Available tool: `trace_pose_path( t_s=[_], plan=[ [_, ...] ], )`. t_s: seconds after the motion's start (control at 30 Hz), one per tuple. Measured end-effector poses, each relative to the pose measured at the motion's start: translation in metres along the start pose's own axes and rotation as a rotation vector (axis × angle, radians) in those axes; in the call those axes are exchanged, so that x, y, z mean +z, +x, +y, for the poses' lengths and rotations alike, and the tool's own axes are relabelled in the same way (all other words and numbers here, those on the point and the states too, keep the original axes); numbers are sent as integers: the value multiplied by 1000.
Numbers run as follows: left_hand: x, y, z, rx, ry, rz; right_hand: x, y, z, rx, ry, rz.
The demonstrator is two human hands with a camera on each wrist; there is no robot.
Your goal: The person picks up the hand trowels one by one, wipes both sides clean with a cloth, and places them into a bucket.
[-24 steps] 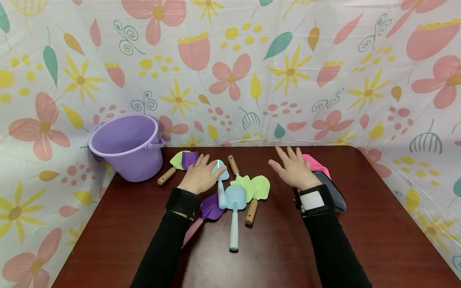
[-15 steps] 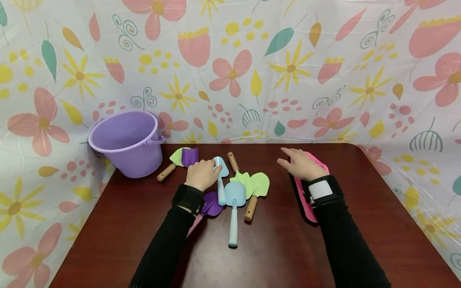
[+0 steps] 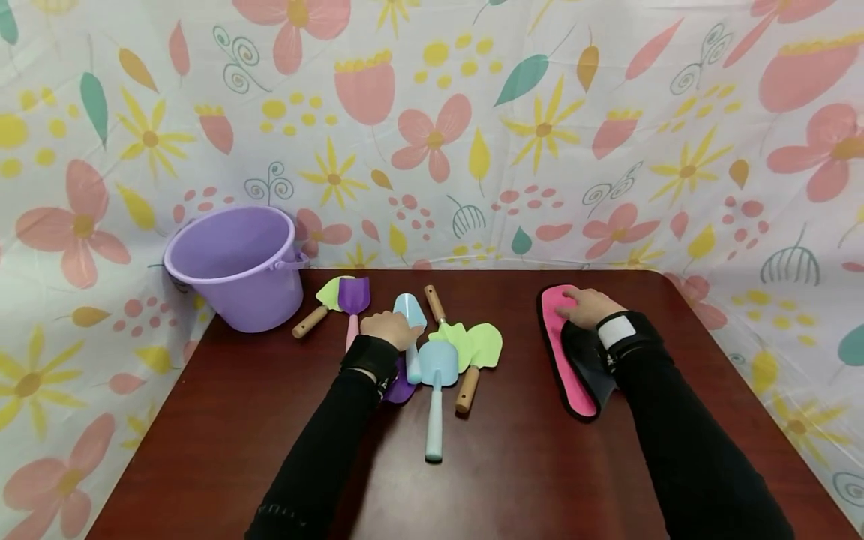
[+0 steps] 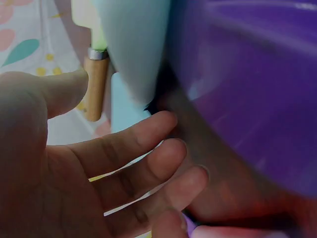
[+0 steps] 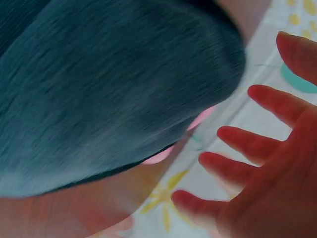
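Here we see our left hand [image 3: 390, 328], fingers loosely curled, resting on a pale blue toy trowel [image 3: 409, 315] among garden toys mid-bench [image 3: 513, 465]. Our right hand [image 3: 586, 305] lies spread on a pink pad [image 3: 555, 319] at the right.

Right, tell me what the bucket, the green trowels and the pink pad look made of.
Purple bucket: likely plastic, smooth moulded rim with a soft sheen. Green trowels: flat matte blades, perhaps painted metal; handles look wooden, tan. Pink pad: seemingly soft fabric, fuzzy with a dark edge.
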State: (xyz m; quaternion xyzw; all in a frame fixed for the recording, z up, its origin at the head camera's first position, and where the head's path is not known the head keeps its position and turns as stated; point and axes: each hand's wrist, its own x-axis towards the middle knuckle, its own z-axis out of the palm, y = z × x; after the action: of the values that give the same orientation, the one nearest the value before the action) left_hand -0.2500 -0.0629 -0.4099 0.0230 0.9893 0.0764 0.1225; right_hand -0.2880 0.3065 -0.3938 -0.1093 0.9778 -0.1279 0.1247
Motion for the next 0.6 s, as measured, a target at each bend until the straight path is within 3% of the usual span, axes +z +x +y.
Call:
trace_pose_path(
  t_s=[0.27,0.43,0.6],
  plan=[
    [7,11,0,-61,-54,-157,8,10,33,84,18,-75],
    [-6,10,1,-61,-124,-290,11,18,45,91,99,-140],
    [-23,17,3,-29,-147,-428,10,17,36,100,153,-224]
  ],
)
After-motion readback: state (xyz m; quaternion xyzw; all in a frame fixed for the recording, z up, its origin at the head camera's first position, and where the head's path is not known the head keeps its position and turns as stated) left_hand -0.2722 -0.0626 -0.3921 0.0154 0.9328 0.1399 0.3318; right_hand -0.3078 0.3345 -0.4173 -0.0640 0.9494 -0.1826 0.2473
